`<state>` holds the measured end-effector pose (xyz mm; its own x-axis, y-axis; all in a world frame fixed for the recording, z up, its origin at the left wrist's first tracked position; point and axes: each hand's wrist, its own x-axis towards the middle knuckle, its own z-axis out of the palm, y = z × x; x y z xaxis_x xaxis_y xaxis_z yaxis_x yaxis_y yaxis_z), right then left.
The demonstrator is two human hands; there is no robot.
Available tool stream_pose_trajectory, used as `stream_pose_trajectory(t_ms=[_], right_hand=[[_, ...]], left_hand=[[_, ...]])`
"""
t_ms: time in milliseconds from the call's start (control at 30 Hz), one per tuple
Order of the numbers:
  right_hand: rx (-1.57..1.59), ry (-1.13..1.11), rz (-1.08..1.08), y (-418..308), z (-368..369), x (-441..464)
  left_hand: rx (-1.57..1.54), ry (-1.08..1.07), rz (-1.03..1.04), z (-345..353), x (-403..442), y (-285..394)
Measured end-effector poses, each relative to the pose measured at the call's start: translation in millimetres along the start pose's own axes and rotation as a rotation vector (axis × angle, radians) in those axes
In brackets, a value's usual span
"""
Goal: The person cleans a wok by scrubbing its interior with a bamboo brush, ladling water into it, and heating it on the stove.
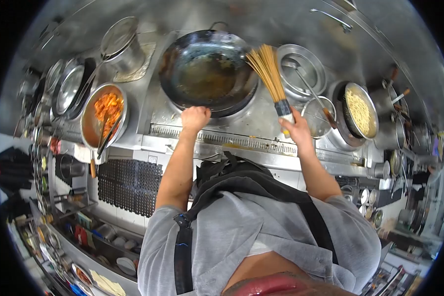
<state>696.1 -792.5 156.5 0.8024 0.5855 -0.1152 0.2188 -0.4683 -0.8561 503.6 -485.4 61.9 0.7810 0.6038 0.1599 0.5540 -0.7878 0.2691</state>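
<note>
A large dark wok point(207, 76) with some murky liquid at its bottom sits on the steel stove. My left hand point(196, 118) is closed at the wok's near rim; what it grips there is small or hidden. In my right hand point(297, 127) is a bamboo wok brush point(271, 74), held by its wrapped handle with the bristles pointing up and away. The bristle tips are beside the wok's right edge. A ladle point(311, 84) lies across a metal pot point(301, 56) to the right of the brush.
Left of the stove stand a bowl of orange-red food point(108, 109) with utensils and a tall pot with a strainer point(126, 54). On the right are a round strainer point(318, 117) and a pan of pale noodles point(358, 111). A black mat point(128, 185) lies below.
</note>
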Motion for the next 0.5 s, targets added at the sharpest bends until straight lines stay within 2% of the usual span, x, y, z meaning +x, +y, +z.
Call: stream_pose_trajectory(t_ms=[67,100,167,233,267,300,333,367,400,433,500], right_hand=[[0.096,-0.177,0.088,-45,18,26],[0.1,-0.222,0.062,-62,28,38],[-0.321,-0.277,-0.12,-90,51,65],[-0.501,-0.297,-0.506,-63,77,109],[-0.675,-0.39,-0.55,-69,78,124],[-0.707,-0.513,-0.555,-74,77,145],[-0.665,-0.557,-0.455,-61,76,175],[-0.621,-0.506,-0.524,-52,70,204],[-0.79,-0.443,-0.424,-82,68,209],[-0.789,-0.458,-0.446,-88,75,232],[-0.703,-0.291,-0.142,-88,86,269]], left_hand=[[0.007,-0.057,-0.009,2,1,1],[0.023,-0.095,-0.021,2,3,1],[0.007,-0.128,-0.025,5,4,-3],[0.0,-0.14,0.009,5,2,-5],[-0.013,-0.166,-0.025,0,2,-3],[-0.027,-0.188,-0.052,-6,3,0],[-0.034,-0.177,-0.04,-8,2,1],[-0.041,-0.169,-0.022,-9,1,-2],[-0.037,-0.157,-0.005,-8,2,-4],[-0.037,-0.155,0.014,-9,2,-5],[-0.048,-0.148,0.01,-6,2,-6]])
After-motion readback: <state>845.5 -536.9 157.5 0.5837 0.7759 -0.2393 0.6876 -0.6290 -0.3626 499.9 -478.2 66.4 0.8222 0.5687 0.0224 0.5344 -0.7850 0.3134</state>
